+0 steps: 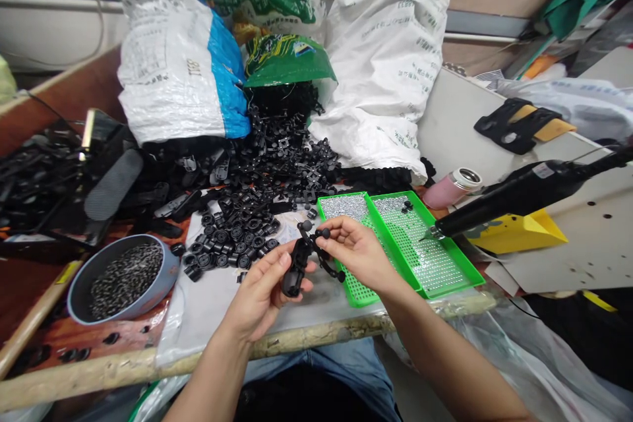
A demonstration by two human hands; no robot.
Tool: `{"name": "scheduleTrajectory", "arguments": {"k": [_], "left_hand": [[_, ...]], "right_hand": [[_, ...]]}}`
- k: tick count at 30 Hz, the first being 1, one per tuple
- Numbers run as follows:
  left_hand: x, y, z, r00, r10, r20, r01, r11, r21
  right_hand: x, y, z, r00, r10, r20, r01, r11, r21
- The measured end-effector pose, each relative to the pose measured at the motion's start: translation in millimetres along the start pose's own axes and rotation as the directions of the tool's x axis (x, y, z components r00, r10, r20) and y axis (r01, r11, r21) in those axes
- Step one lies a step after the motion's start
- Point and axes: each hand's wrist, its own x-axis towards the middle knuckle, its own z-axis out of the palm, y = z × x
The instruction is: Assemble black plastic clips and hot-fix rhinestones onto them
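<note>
My left hand point(262, 297) grips a black moulded plastic part point(297, 270) upright between thumb and fingers. My right hand point(359, 254) comes in from the right and pinches a small black round knob point(324, 233) at the top of that part. A thin black jointed strip point(329, 265) hangs from the part, below my right fingers. A loose heap of black plastic pieces point(267, 171) lies just beyond my hands, with several black rings point(222, 244) nearest my left hand.
A green perforated tray point(457, 248) holding small metal pieces sits right of my hands. A black electric screwdriver point(524, 201) hangs at right above a yellow wedge point(519, 231). A grey bowl point(82, 297) of small parts stands at left. White woven sacks point(380, 66) rise behind the heap.
</note>
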Motion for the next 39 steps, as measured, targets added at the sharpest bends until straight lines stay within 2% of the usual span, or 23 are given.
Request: {"name": "scheduleTrajectory", "arguments": {"k": [3,8,11,19,28,31,34,36,37,39], "left_hand": [[1.2,-2.2,-1.5,1.000,0.023,0.002,-0.023,0.998,0.056],[8.5,-11.0,-6.3,0.980,0.199,-0.009,-0.192,0.955,0.226],[12.3,-14.3,-7.3,0.968,0.251,-0.012,-0.239,0.936,0.256],[14.6,-13.1,-3.8,0.954,0.298,-0.009,-0.278,0.901,0.332],[15.2,-14.6,-3.7,0.947,0.321,-0.017,-0.295,0.888,0.352],[12.5,-19.5,-3.3,0.929,0.369,0.030,-0.341,0.820,0.460],[8.3,-24.2,-3.4,0.885,0.456,0.097,-0.409,0.660,0.630],[6.2,-25.5,-5.0,0.873,0.476,0.107,-0.413,0.603,0.683],[5.4,-25.7,-6.5,0.879,0.466,0.099,-0.404,0.619,0.674],[3.2,-26.0,-10.7,0.918,0.386,0.088,-0.359,0.717,0.597]], "right_hand": [[-1.3,-0.8,0.6,1.000,-0.001,-0.010,0.001,1.000,-0.005],[-5.8,-1.4,4.7,0.993,0.101,0.060,-0.102,0.995,0.012],[-6.9,-0.4,5.9,0.987,0.137,0.083,-0.139,0.990,0.018],[-7.4,4.2,7.9,0.986,0.151,0.067,-0.158,0.982,0.101],[-8.6,9.5,11.4,0.991,0.133,0.032,-0.135,0.989,0.063],[-10.4,13.6,13.2,0.994,0.106,-0.015,-0.106,0.994,-0.007],[-11.5,16.9,14.6,0.996,0.070,-0.063,-0.075,0.993,-0.091],[-12.0,17.6,12.8,0.996,0.062,-0.065,-0.069,0.991,-0.111],[-12.5,17.7,10.9,0.996,0.073,-0.041,-0.077,0.992,-0.102],[-15.1,18.6,5.9,0.986,0.144,0.088,-0.140,0.989,-0.052]]}}
